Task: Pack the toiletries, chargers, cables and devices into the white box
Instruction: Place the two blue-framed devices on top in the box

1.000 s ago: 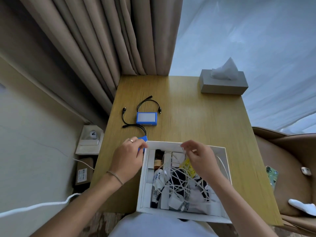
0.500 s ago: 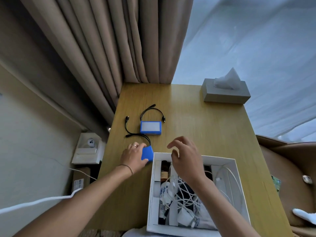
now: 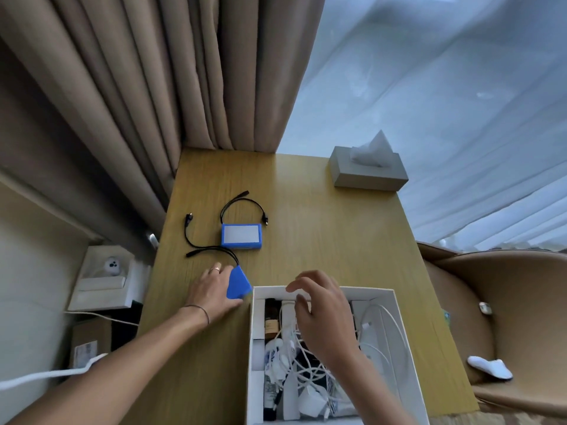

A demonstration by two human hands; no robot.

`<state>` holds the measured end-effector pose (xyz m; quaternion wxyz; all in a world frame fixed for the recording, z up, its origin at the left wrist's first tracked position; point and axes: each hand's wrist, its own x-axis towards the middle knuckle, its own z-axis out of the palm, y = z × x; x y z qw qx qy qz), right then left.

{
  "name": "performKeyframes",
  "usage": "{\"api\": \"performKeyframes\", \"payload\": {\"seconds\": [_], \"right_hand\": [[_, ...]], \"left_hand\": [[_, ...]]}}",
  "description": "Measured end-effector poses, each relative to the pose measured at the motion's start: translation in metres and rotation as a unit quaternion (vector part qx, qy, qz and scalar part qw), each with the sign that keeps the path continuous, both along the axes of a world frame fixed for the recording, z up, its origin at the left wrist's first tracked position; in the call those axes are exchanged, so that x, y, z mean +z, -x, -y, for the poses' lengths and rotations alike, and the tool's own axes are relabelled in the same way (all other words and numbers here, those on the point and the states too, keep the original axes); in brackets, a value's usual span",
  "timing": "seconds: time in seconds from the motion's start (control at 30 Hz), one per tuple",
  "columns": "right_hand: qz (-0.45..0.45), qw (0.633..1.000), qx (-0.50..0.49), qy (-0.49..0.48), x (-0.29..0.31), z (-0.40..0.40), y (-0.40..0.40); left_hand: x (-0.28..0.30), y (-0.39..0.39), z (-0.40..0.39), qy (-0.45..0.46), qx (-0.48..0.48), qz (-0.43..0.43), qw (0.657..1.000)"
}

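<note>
The white box sits at the near edge of the wooden table, filled with white cables, chargers and a brown bottle. My left hand grips a blue battery pack just left of the box's far left corner; its black cable trails away over the table. A second blue pack with a white face and a looped black cable lies farther back. My right hand hovers over the box with fingers loosely curled, holding nothing.
A grey tissue box stands at the table's far right corner. Beige curtains hang behind and to the left. A tan armchair is on the right with a white sock on it. A white shelf and cardboard box sit on the left, below table level.
My right hand let go of the yellow item inside the box and rose with fingers spread. My left hand closed round the blue pack and tilted it up. The view shifted.
</note>
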<state>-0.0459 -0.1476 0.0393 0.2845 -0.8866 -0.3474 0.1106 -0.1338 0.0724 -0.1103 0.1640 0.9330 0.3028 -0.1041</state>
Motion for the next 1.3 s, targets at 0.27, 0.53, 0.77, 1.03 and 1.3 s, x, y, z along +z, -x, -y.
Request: {"api": "performKeyframes", "payload": {"seconds": [0.27,0.53,0.77,1.03,1.3], "right_hand": [[-0.039,0.996,0.003,-0.078,0.017,-0.029,-0.008],[-0.207,0.947,0.107,-0.221,0.066,-0.087,-0.011],[-0.391,0.862,0.155,-0.283,0.091,-0.092,-0.014],[-0.485,0.835,0.077,-0.247,0.08,-0.019,-0.035],[-0.559,0.806,0.011,-0.195,0.047,0.06,-0.062]], "left_hand": [[0.107,0.032,0.0,0.112,0.059,0.215,0.968],[0.216,0.072,0.005,0.469,0.062,0.352,0.808],[0.246,0.083,0.022,0.59,0.107,0.387,0.701],[0.242,0.055,0.066,0.656,0.173,0.337,0.653],[0.214,0.024,0.099,0.677,0.272,0.314,0.607]]}}
